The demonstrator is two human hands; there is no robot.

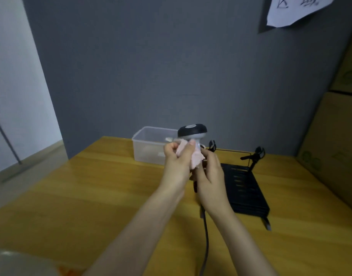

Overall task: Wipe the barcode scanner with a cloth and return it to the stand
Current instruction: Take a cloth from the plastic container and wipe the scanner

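Observation:
A black and grey barcode scanner (192, 131) is held upright above the wooden table, its head on top. My right hand (210, 172) grips its handle, which the fingers mostly hide. My left hand (177, 160) presses a pale pink cloth (191, 155) against the scanner's neck just under the head. A grey cable (205, 232) hangs from the handle toward me. The black stand (244, 188), a flat slotted base with two clip arms at its far end, sits just right of my hands with nothing in it.
A clear plastic box (149, 145) stands behind my hands at the table's (91, 196) far edge. Cardboard boxes (338, 124) are stacked along the right side. A grey wall rises behind, with a paper sign (296, 10) at the top right.

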